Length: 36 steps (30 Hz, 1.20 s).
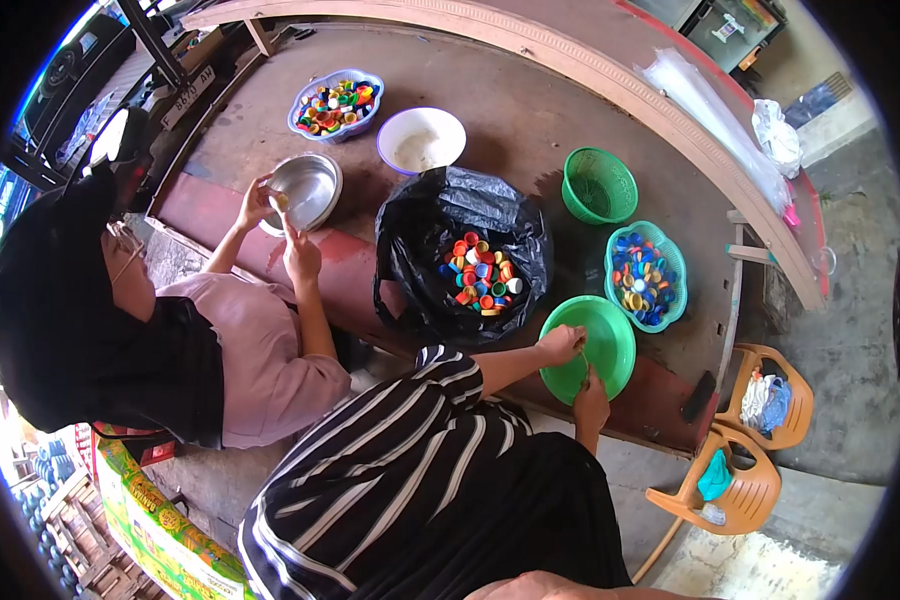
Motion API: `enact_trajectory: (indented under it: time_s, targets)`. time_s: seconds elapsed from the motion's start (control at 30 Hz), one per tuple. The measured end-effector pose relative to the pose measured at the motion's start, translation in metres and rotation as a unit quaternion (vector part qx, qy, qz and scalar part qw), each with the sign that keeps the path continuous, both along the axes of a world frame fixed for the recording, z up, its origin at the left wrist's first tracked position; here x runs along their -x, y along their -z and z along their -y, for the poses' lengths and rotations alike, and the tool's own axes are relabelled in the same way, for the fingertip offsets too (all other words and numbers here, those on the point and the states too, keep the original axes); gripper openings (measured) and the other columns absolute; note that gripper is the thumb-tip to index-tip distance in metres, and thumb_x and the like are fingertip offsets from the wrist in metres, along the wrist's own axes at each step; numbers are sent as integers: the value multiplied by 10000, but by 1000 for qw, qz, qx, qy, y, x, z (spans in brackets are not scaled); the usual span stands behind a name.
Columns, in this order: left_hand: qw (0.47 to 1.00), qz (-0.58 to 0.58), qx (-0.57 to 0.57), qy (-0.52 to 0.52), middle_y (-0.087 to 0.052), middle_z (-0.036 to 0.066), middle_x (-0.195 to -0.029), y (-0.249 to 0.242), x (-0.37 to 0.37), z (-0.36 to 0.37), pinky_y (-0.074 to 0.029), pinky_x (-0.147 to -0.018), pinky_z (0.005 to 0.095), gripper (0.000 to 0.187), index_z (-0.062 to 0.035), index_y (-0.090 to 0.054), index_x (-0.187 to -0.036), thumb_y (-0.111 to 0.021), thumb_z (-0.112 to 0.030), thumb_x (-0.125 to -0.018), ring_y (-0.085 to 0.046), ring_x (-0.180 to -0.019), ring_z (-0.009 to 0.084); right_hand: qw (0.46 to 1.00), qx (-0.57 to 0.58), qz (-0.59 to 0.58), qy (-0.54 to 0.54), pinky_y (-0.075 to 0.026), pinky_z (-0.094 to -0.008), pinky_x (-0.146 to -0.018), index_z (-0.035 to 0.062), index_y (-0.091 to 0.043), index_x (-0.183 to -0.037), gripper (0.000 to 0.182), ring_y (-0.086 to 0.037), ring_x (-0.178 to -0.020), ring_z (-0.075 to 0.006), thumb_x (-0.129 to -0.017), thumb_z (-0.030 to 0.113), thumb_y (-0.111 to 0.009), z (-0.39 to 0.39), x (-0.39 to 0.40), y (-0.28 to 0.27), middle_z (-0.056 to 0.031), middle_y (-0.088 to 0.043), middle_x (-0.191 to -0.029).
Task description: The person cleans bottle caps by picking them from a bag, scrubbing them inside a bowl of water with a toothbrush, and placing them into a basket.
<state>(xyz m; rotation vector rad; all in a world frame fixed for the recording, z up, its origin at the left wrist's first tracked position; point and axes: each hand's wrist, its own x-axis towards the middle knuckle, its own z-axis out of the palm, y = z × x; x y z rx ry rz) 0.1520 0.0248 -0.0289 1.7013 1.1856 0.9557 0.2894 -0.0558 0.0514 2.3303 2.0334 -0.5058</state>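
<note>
My left hand (562,344) is closed above the light green basin (618,345), with its fingertips over the far inside of the bowl. What it grips is too small to make out. My right hand (591,401) is at the basin's near rim, fingers curled round something thin that I cannot name. Nearby, a black plastic bag (490,190) stands open with many coloured bottle caps (480,273) inside. A light teal basket (679,270) holds mostly blue and orange caps (642,282), right of the basin.
At left, a co-worker's hands (278,215) hold a small pale thing over a metal bowl (325,190). Farther back are a basket of caps (336,103), a white bowl (421,140) and a green basket (599,186). Orange chairs (760,495) stand at right.
</note>
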Motion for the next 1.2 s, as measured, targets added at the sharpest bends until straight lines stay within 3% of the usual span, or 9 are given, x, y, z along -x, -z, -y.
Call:
enact_trajectory:
  time_s: [0.1, 0.3, 0.53, 0.63, 0.9, 1.0, 1.2]
  targets:
    - [1000, 1, 26, 4, -660, 165, -850, -6, 0, 2, -509, -728, 438, 158, -40, -571, -944, -586, -106, -802, -645, -816, 358, 1000, 7, -2, 14, -484, -475, -798, 182, -489, -1346, 409, -594, -997, -371, -942, 207, -432, 1, 0, -2, -150, -579, -1179]
    - [999, 23, -39, -4, -664, 155, -877, 7, -5, 2, -515, -746, 431, 151, -49, -596, -936, -581, -105, -796, -649, -824, 347, 1000, 5, -3, -11, -488, -480, -784, 170, -483, -1347, 411, -601, -973, -377, -940, 202, -440, 3, -4, 1, -153, -580, -1173]
    - [999, -24, 12, -34, -652, 164, -897, 4, -3, 3, -508, -750, 451, 125, -45, -590, -936, -572, -109, -830, -638, -850, 357, 995, 64, -71, -41, -482, -470, -813, 141, -538, -1297, 377, -595, -1006, -378, -934, 212, -470, -19, -26, 10, -167, -607, -1135]
    - [998, -49, 3, -39, -656, 171, -904, 3, -5, 3, -508, -772, 460, 156, -43, -596, -963, -557, -125, -836, -644, -872, 355, 996, 7, -79, -47, -479, -471, -832, 137, -518, -1316, 404, -584, -1037, -386, -916, 193, -506, -27, -29, 12, -181, -594, -1158]
    - [994, -101, 8, -39, -631, 180, -1007, 11, -8, 1, -501, -800, 458, 190, -51, -608, -1014, -550, -128, -850, -625, -920, 361, 994, 40, -62, -76, -473, -486, -853, 139, -482, -1349, 455, -575, -1047, -404, -899, 172, -540, -38, -40, 9, -213, -549, -1220]
    - [994, -88, -54, -37, -622, 189, -994, 18, -7, -1, -497, -800, 451, 194, -43, -601, -1007, -551, -105, -830, -622, -904, 363, 991, 30, -67, -109, -474, -486, -848, 135, -493, -1339, 450, -577, -1039, -406, -894, 167, -547, -47, -44, 15, -214, -555, -1203]
    - [995, -47, -3, -84, -615, 189, -964, 5, -10, 3, -492, -799, 441, 233, -25, -584, -1007, -555, -66, -780, -620, -910, 362, 986, 40, -86, -138, -472, -488, -840, 129, -529, -1305, 429, -573, -1027, -410, -880, 168, -575, -54, -50, 17, -208, -567, -1167]
